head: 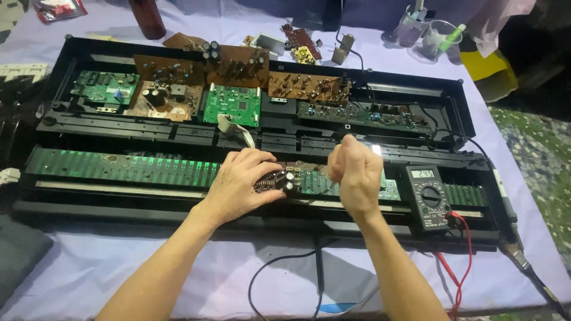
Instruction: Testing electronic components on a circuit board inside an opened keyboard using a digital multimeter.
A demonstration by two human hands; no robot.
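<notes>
Head view, left hand (244, 178): palm down, fingers curled over a small brown circuit board (279, 178) with dark capacitors; grip closed loosely on the board's left end, pressing it down.
Small board position: lies on the long green key-contact board (119, 167), near the middle of the open chassis, between the two hands.
Right hand (355, 172): raised just right of the small board, fingers bunched into a fist-like pinch; grip closed, what it pinches is too small to tell.
Chassis (65, 128): black, long, open-topped keyboard case lying across the counter (89, 267), which is covered with pale lilac cloth.
Rear row: green board (106, 88) at left, brown boards (169, 71) beside it, square green board (233, 106) in the middle, brown board (306, 88) to its right.
Ribbon cable (238, 132): grey, curls out from under the square green board towards the left hand.
Multimeter (429, 196): black, rests on the chassis's right end, just right of the right hand; display lit, red lead (467, 261) trailing to the counter edge.
Black cable (279, 261): loops on the cloth between the forearms.
Far edge: clear cups (437, 38), dark red bottle (147, 18), loose small boards (300, 41).
</notes>
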